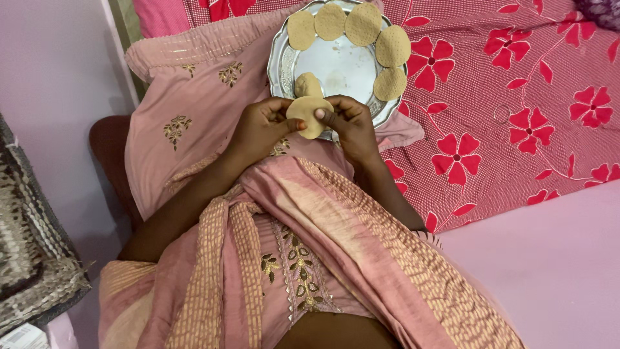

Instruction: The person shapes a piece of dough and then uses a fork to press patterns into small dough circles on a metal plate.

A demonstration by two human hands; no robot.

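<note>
— What do we have in our hands?
— Our left hand (261, 126) and right hand (349, 123) each keep a tight grip on one edge of a flat dough disc (309, 116), just above the near rim of the metal plate (284, 58).
— And on the plate?
— A dough lump (308, 84) and five flattened discs (363, 24) along its far rim, on the red flowered bedsheet (516, 97).

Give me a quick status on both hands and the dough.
Left hand and right hand pinch one flat round beige dough disc. Five discs line round steel plate; dough lump on it. Nothing in the way.
</note>
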